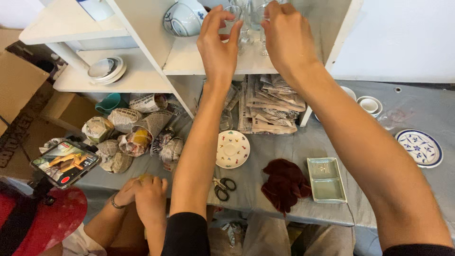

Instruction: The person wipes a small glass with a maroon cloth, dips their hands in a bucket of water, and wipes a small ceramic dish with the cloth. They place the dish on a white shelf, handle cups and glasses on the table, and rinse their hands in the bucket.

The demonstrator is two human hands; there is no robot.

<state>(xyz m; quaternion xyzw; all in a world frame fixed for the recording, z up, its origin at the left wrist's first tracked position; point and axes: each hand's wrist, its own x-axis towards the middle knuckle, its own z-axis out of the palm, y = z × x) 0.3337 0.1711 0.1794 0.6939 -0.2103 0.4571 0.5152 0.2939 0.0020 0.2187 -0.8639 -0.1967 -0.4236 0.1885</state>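
Left hand [219,45] and right hand [286,35] each pinch a clear glass [245,26] on the white shelf [189,61]; newspaper-wrapped bundles [135,135] lie below left.

The shelf [142,78] is white, and the table cover [303,142] is grey. The bowl [182,19] on the shelf is white with blue lines and a blue pattern. The glasses [246,21] are clear, without colour. The small saucer [232,149] is white with tiny red and green figures on it. The plate [420,148] at the side is white with blue flowers and a blue rim. The square dish [326,180] is pale green. The cloth [284,182] is dark red. The scissors [222,186] have black handles. The wrapped bundles [125,135] are in black-and-white newspaper, and the cup [110,103] is teal.
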